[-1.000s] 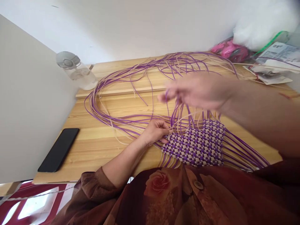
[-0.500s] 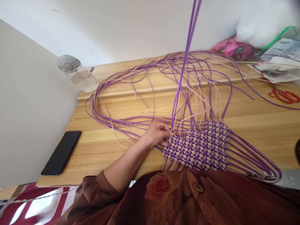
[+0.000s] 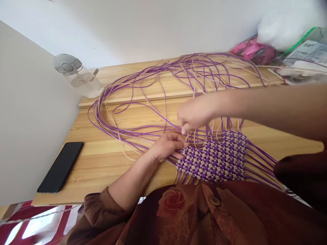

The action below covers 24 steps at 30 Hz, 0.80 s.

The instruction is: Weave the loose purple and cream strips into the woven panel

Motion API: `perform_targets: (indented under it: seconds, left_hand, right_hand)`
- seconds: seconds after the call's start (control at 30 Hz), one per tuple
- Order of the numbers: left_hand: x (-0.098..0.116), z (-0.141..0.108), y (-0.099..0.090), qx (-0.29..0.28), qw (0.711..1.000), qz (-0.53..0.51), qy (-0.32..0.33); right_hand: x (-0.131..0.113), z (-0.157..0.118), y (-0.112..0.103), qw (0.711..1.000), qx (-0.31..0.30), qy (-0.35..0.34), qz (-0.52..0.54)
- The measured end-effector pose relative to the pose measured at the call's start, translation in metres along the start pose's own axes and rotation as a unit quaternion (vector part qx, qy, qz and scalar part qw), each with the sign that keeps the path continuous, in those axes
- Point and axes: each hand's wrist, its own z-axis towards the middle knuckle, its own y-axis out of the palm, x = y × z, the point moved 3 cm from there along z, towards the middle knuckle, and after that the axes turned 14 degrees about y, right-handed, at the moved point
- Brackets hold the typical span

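Note:
A purple and beige woven mat (image 3: 214,160) lies at the table's front edge against my body, with long loose strands running out from its sides. My left hand (image 3: 170,146) pinches the mat's upper left corner between thumb and fingers. Just above it, my right hand (image 3: 192,115) reaches in from the right with its fingers curled together, slightly blurred. Its fingertips are close to a short beige strand that rises from the pinched corner; whether they grip it is hidden. Purple strands (image 3: 150,103) trail off to the left of my right hand.
A bundle of purple and beige strands (image 3: 122,83) loops across the wooden table (image 3: 97,166). A phone (image 3: 61,166) lies at the left, below a clear bottle (image 3: 79,76). Pink material in a bag (image 3: 255,49) and printed packaging (image 3: 306,56) are at the back right.
My right hand has come into view above my left. The purple strands that were pulled taut upward have dropped to the left. My left hand keeps its pinch on the corner.

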Motion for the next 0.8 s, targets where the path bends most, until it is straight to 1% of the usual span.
perform_targets:
  seconds: [0.03,0.07,0.1,0.2,0.27,0.37,0.47,0.6,0.67,0.7,0.73,0.77,0.8]
  left_hand:
    - [0.0,0.0,0.0,-0.006,1.0,-0.004,0.005]
    - [0.0,0.0,0.001,-0.009,1.0,-0.007,0.011]
    - [0.0,0.0,0.001,-0.009,1.0,-0.012,0.019]
    - [-0.001,-0.001,0.0,0.015,0.999,-0.026,0.038]
    - [-0.002,-0.001,-0.002,0.026,0.998,-0.036,0.041]
    - [-0.004,0.0,-0.003,0.006,0.998,-0.058,0.027]
    - [-0.004,0.0,-0.005,-0.001,0.997,-0.081,0.009]
    - [-0.005,0.001,-0.008,0.012,0.994,-0.107,-0.011]
    - [-0.006,0.002,-0.008,0.008,0.993,-0.114,-0.01]
    - [-0.006,0.002,-0.008,0.003,0.993,-0.116,-0.01]
    - [-0.007,0.002,-0.009,0.0,0.993,-0.117,-0.009]
    - [-0.007,0.003,-0.009,-0.002,0.993,-0.117,-0.007]
    - [-0.007,0.003,-0.009,-0.003,0.993,-0.117,-0.005]
  right_hand:
    - [-0.003,-0.002,0.004,0.999,-0.044,-0.012,-0.011]
    - [-0.006,-0.005,0.008,0.997,-0.072,-0.022,-0.014]
    - [-0.009,-0.008,0.012,0.996,-0.079,-0.032,-0.008]
    - [-0.014,-0.011,0.026,0.996,-0.031,-0.068,0.048]
    - [-0.015,-0.01,0.036,0.991,-0.013,-0.107,0.084]
    - [-0.011,-0.005,0.045,0.976,0.015,-0.167,0.138]
    - [-0.004,0.001,0.047,0.963,0.031,-0.2,0.176]
    - [0.001,0.008,0.048,0.959,0.001,-0.202,0.2]
    - [0.001,0.01,0.047,0.961,-0.014,-0.193,0.2]
    - [0.002,0.009,0.045,0.963,-0.009,-0.182,0.2]
    - [0.002,0.006,0.042,0.965,0.008,-0.167,0.201]
    - [0.003,0.0,0.039,0.968,0.042,-0.149,0.2]
    - [0.004,-0.007,0.036,0.968,0.088,-0.129,0.194]
